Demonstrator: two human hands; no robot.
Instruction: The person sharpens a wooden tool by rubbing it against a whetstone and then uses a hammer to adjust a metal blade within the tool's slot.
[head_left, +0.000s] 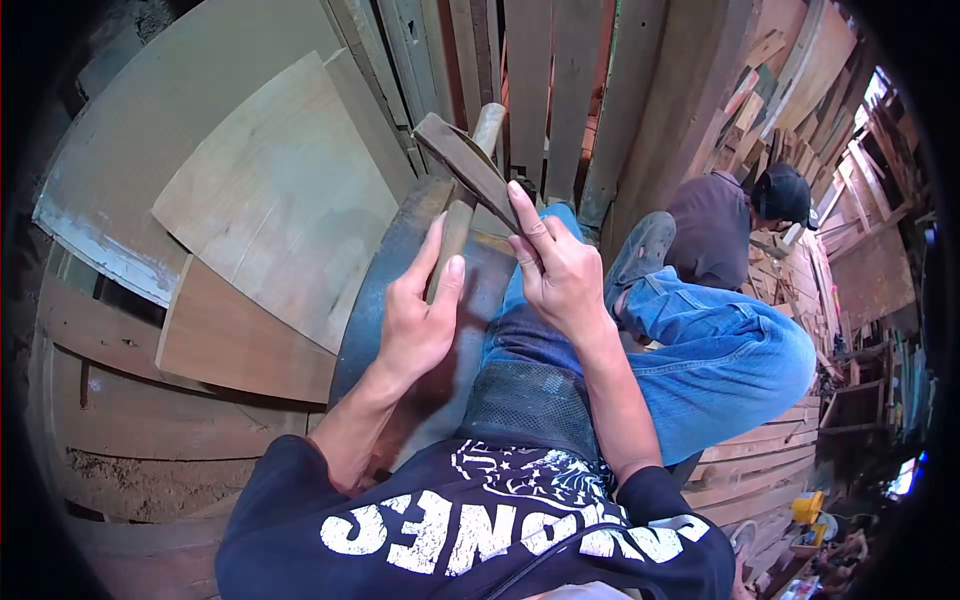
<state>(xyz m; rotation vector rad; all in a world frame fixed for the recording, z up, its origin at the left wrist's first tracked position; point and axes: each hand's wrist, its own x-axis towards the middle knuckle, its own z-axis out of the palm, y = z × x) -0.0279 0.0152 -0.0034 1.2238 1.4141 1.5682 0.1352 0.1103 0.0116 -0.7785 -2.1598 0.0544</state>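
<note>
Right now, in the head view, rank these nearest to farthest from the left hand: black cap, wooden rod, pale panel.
1. Wooden rod: in the left hand.
2. Pale panel: to its left.
3. Black cap: far right, on another person.

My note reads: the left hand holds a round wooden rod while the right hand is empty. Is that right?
Not quite: the right hand isn't empty. The head view shows it holding a dark bar that crosses the rod. The left hand does hold the round wooden rod, as you say.
</note>
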